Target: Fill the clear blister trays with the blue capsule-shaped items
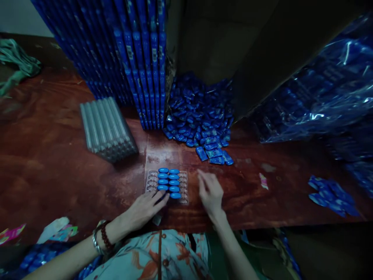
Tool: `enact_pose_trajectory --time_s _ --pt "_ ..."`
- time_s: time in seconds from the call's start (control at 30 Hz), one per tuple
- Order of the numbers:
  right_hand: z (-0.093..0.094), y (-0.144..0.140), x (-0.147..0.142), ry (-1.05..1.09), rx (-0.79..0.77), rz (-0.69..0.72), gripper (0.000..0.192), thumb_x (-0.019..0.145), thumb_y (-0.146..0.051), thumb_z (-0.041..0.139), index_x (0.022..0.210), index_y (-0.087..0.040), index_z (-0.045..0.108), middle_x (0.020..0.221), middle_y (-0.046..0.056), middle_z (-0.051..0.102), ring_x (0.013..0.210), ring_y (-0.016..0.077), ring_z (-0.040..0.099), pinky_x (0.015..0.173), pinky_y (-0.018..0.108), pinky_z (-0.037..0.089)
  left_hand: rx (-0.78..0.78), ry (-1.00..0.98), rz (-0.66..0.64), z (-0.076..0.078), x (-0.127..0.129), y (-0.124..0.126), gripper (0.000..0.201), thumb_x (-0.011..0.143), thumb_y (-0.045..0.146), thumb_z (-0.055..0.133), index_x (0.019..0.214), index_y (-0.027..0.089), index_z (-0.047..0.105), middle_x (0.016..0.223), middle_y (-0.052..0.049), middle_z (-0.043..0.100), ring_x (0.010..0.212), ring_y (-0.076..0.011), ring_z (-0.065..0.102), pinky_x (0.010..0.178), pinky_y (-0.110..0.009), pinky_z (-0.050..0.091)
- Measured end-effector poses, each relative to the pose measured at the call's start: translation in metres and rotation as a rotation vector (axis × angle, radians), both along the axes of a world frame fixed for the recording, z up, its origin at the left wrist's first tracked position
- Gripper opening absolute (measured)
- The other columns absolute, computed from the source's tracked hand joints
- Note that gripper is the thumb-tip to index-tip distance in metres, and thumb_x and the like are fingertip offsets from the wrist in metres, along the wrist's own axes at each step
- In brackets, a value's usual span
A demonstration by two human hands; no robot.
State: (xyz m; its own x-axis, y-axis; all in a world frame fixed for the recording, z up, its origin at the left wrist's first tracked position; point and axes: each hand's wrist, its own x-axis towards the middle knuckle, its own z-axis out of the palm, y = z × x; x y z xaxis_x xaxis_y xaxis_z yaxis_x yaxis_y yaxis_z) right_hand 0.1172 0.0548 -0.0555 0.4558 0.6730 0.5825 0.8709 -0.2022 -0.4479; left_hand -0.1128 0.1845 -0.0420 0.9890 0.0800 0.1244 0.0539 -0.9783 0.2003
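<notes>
A clear plastic blister tray (pixel 183 179) lies on the table, with glossy blue capsule-shaped pieces (pixel 174 182) in two columns at its middle. Its outer cavities on both sides look see-through. My left hand (pixel 150 204) rests at the tray's lower left, fingers stretched and slightly apart, the tips touching the tray and the lowest blue pieces. To the right of the tray, apart from it, my right hand (pixel 211 190) is raised with bent fingers. Motion smears its fingertips, so I cannot see whether anything is between them. Beyond them lies a heap of small blue-wrapped packets (pixel 201 112).
A stack of clear trays (pixel 106 128) stands at left, beside tall stacks of filled blue packs (pixel 145 66). A cardboard box (pixel 221 39) stands behind the heap. Bagged blue packs (pixel 320 89) and a small blue pile (pixel 332 196) are at right. Scraps (pixel 264 181) dot the wooden table (pixel 58 175).
</notes>
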Motion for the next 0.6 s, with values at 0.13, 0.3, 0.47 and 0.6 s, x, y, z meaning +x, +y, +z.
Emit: enact_pose_trajectory --time_s 0.13,0.3,0.47,0.6 --pt "0.000 0.045 0.060 0.002 -0.263 -0.255 0.033 0.091 -0.032 0.046 0.111 -0.012 0.063 0.095 0.015 0.065 0.088 0.0240 0.058 0.077 0.037 0.048 -0.176 -0.276 0.115 0.005 0.009 0.014 0.037 0.091 0.023 0.043 0.127 0.026 0.052 0.116 -0.012 0.060 0.101 -0.0257 0.059 0.083 -0.037 0.050" --pt "0.010 0.085 0.054 -0.094 -0.758 -0.160 0.032 0.085 -0.019 0.053 0.114 -0.004 0.057 0.097 0.022 0.062 0.089 0.0284 0.059 0.071 0.035 0.046 -0.238 -0.191 0.248 0.006 0.033 0.022 0.068 0.081 0.050 0.058 0.141 0.026 0.037 0.144 -0.015 0.036 0.133 -0.0405 0.030 0.105 -0.061 0.028" --pt "0.017 0.054 0.034 0.150 -0.732 -0.063 0.042 0.083 -0.015 0.048 0.125 -0.010 0.047 0.096 0.015 0.063 0.072 0.0205 0.061 0.062 0.030 0.045 -0.302 -0.062 0.134 -0.007 0.059 0.032 0.058 0.090 0.044 0.047 0.142 0.025 0.033 0.151 -0.010 0.026 0.141 -0.0321 0.014 0.112 -0.053 0.025" --pt "0.017 0.000 0.031 0.721 -0.372 -0.076 0.040 0.082 -0.032 0.051 0.119 -0.017 0.047 0.073 0.002 0.061 0.053 0.0154 0.056 0.054 0.028 0.047 -0.366 -0.046 0.028 -0.005 0.079 0.049 0.054 0.093 0.045 0.041 0.143 0.026 0.031 0.152 -0.007 0.023 0.142 -0.0285 0.011 0.114 -0.052 0.019"
